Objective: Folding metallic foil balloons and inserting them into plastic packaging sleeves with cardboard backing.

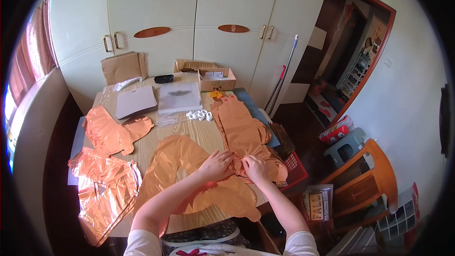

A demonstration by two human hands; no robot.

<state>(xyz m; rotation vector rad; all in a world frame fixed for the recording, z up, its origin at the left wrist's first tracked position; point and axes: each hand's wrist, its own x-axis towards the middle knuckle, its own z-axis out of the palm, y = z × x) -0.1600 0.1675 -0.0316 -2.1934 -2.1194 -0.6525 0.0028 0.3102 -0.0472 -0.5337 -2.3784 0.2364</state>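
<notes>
Flat, uninflated rose-gold foil balloons lie spread over a wood-grain table (154, 137). At the right side is a stack of them (241, 128), and at its near end my left hand (219, 166) and my right hand (256, 168) are close together, fingers closed on the crumpled foil balloon. Under my left forearm rests a wide foil balloon (166, 161) with an opening in its middle. Two more sit at the left: a rounded foil balloon (106, 132) and a shiny, creased one (102, 185). What lies between my fingertips is hidden.
Farther back are grey-white sheets (136, 101), a clear plastic bag (179, 97), white ribbon rolls (199, 115), a black item (164, 78) and an open cardboard box (216, 80). A red basket (295, 170) and a wooden chair (369, 180) stand to the right.
</notes>
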